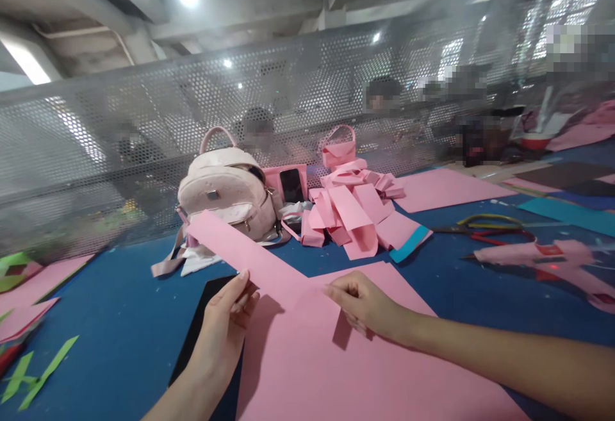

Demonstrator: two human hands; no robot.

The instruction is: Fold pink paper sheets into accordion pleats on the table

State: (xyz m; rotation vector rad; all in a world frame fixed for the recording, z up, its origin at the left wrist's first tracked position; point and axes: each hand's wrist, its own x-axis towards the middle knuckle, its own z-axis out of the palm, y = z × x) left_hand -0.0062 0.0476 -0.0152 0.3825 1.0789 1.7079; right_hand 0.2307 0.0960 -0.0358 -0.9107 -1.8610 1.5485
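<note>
A long pink paper strip point(250, 257) is held above the table, running from the upper left down to my hands. My left hand point(225, 321) pinches its near edge with the fingers pressed together. My right hand point(362, 302) is closed on the strip's right end, where a short flap hangs down. Under both hands lies a large pink sheet point(346, 370), with a black sheet point(202, 325) partly beneath it on the left.
A pink backpack point(225, 193) and a pile of folded pink strips point(358, 213) sit behind on the blue table point(120, 331). Scissors point(485, 227) and a pink glue gun point(538, 257) lie at right. Green scraps point(33, 376) lie at left. People sit behind a perforated metal screen point(144, 132).
</note>
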